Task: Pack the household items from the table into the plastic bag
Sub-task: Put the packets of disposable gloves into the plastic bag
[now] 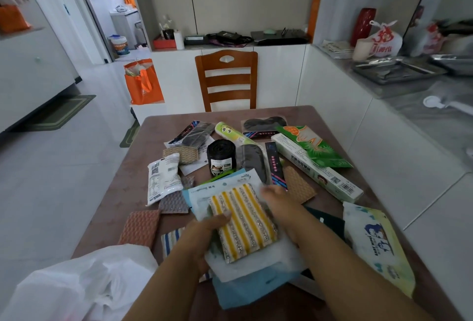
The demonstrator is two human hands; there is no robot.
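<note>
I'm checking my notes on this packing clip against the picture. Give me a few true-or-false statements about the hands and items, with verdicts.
1. The left hand grips the yellow-striped sponge pack. True.
2. The black bag roll lies inside the white plastic bag. False: it stands on the table.
3. The baby wipes pack lies at the table's right side. True.
4. The wooden chair stands at the table's near end. False: at the far end.
5. The right hand is reaching over the items. True.

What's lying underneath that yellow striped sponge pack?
The yellow striped sponge pack lies on a white sheet over a light blue packet. Whatever lies beneath those is covered.
</note>
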